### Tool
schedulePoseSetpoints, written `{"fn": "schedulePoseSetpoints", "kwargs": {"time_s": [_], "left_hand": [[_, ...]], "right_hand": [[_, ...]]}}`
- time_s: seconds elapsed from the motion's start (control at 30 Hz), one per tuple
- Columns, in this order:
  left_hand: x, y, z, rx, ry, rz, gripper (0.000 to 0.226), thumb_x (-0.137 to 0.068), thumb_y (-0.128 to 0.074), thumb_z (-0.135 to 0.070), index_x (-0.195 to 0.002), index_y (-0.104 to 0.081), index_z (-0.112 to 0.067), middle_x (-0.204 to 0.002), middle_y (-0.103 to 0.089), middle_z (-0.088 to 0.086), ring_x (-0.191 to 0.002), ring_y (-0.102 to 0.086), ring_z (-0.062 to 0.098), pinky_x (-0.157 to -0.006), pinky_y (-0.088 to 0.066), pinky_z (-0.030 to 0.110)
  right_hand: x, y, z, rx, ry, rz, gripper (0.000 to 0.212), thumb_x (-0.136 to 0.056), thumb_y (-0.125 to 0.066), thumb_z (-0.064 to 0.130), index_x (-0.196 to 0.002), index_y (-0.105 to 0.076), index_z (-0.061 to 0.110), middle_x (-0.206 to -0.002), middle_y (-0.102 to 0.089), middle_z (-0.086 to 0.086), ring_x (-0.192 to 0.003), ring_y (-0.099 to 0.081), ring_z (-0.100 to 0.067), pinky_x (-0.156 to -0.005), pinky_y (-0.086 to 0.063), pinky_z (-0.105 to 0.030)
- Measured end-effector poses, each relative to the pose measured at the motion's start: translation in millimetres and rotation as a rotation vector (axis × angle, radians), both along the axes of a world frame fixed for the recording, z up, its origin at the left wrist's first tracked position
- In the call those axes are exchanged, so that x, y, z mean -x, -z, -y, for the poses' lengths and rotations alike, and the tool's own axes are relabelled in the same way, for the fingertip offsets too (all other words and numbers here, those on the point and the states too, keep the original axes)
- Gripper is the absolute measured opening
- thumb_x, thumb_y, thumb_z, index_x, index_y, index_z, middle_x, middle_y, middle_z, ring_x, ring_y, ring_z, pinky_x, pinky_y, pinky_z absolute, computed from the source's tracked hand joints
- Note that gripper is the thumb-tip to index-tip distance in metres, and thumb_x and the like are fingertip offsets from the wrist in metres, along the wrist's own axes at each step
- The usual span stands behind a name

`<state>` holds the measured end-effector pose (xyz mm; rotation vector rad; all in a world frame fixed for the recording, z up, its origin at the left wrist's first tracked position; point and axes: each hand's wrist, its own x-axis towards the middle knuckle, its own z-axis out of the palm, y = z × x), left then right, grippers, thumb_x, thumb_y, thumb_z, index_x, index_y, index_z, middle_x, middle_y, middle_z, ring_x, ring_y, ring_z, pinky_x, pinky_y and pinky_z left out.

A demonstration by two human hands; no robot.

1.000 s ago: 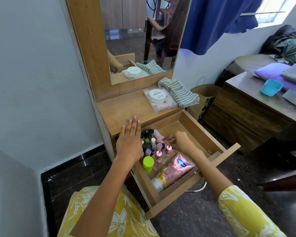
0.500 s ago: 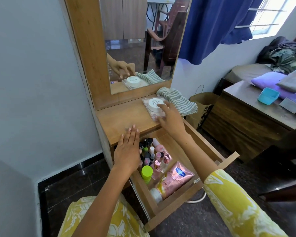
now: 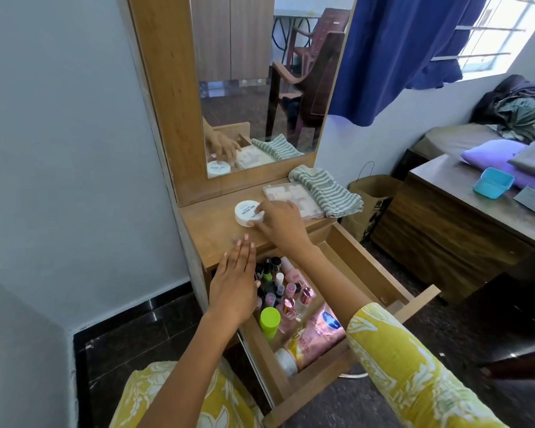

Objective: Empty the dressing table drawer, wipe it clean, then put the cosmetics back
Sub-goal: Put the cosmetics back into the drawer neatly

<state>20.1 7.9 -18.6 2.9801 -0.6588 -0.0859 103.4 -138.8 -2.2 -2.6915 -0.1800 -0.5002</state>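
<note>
pale wall | dark floor | blue curtain | barred window

Yellow garment with white floral print, loose sleeve on right arm, left forearm bare

White round jar on the tabletop reads "NAIL POLISH" (smaller print under it unreadable), and the pink tube at the near end of the drawer shows "10X" plus a partial "GIL…".
</note>
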Motion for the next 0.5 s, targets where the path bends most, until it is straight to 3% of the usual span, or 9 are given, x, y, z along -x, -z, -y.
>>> {"fn": "schedulePoseSetpoints", "kwargs": {"time_s": [0.1,0.2,0.27,0.4,0.5], "left_hand": [[-0.4,-0.2,0.1,0.002,-0.002,-0.010,0.075,-0.099,-0.036,-0.030,-0.145,0.019,-0.008,-0.151,0.030,0.008,-0.141,0.022,0.020,-0.114,0.010,0.035],[-0.6,-0.7,1.6,-0.014,-0.008,-0.008,0.072,-0.100,-0.032,-0.030,-0.145,0.020,-0.008,-0.151,0.031,0.009,-0.141,0.023,0.021,-0.115,0.010,0.036],[-0.9,-1.1,2.6,-0.029,-0.014,0.000,0.070,-0.101,-0.029,-0.031,-0.145,0.020,-0.007,-0.151,0.030,0.009,-0.141,0.023,0.022,-0.115,0.011,0.036],[0.2,-2.3,4.0,-0.041,-0.025,-0.001,0.069,-0.101,-0.028,-0.031,-0.145,0.020,-0.006,-0.151,0.030,0.010,-0.141,0.022,0.022,-0.114,0.012,0.036],[-0.6,-2.6,4.0,-0.043,-0.027,-0.007,0.069,-0.101,-0.028,-0.031,-0.145,0.019,-0.007,-0.151,0.029,0.010,-0.141,0.022,0.022,-0.114,0.012,0.036]], "right_hand": [[8.6,-0.5,21.2,-0.024,0.102,0.051,0.036,-0.088,-0.062,0.038,-0.111,-0.065,0.010,-0.133,-0.055,-0.017,-0.125,-0.048,-0.032,-0.106,-0.033,-0.046],[20.2,6.9,43.1,0.122,0.201,-0.114,0.053,-0.095,-0.045,0.049,-0.135,-0.047,0.015,-0.150,-0.035,-0.012,-0.141,-0.026,-0.029,-0.115,-0.015,-0.043],[25.8,10.6,46.8,0.152,0.160,-0.131,0.058,-0.094,-0.042,0.052,-0.140,-0.042,0.016,-0.151,-0.033,-0.012,-0.142,-0.025,-0.030,-0.115,-0.014,-0.043],[38.8,16.3,42.4,0.159,0.084,-0.052,0.058,-0.091,-0.049,0.054,-0.134,-0.050,0.014,-0.146,-0.042,-0.013,-0.137,-0.035,-0.032,-0.113,-0.025,-0.044],[48.6,24.1,41.4,0.166,0.082,0.003,0.066,-0.083,-0.047,0.066,-0.126,-0.055,0.016,-0.140,-0.048,-0.012,-0.132,-0.041,-0.030,-0.109,-0.031,-0.043]]}}
